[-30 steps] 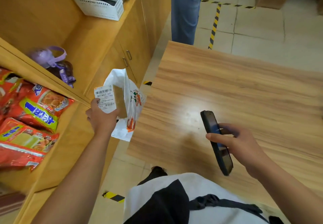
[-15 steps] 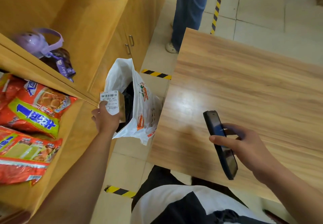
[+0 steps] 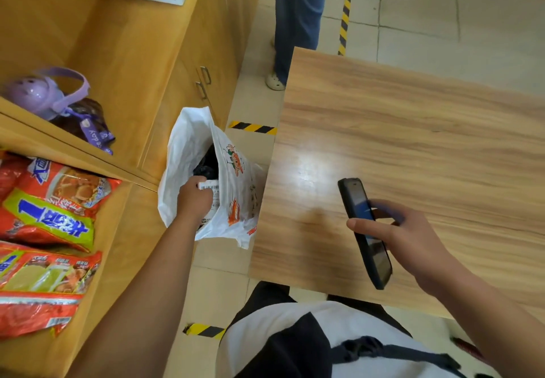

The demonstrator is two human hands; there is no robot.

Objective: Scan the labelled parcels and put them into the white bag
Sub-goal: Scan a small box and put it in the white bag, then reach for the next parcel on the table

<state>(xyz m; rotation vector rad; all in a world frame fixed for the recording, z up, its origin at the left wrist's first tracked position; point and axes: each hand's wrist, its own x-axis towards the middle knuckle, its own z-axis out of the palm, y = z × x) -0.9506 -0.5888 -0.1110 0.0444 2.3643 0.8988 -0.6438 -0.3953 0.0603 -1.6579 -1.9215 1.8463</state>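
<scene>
The left hand [image 3: 193,197] is closed around a small labelled parcel [image 3: 210,186], which sits in the mouth of the white bag [image 3: 188,153]. The parcel looks light and stiff, so holding its sides seems enough; the thin bag is soft. The right hand [image 3: 413,239] grips a phone [image 3: 364,230] over the table [image 3: 413,141].

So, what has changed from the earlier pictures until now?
The left hand carried the labelled parcel down from beside the white bag into its mouth, still gripping it. The right hand keeps holding the phone above the table.
</scene>
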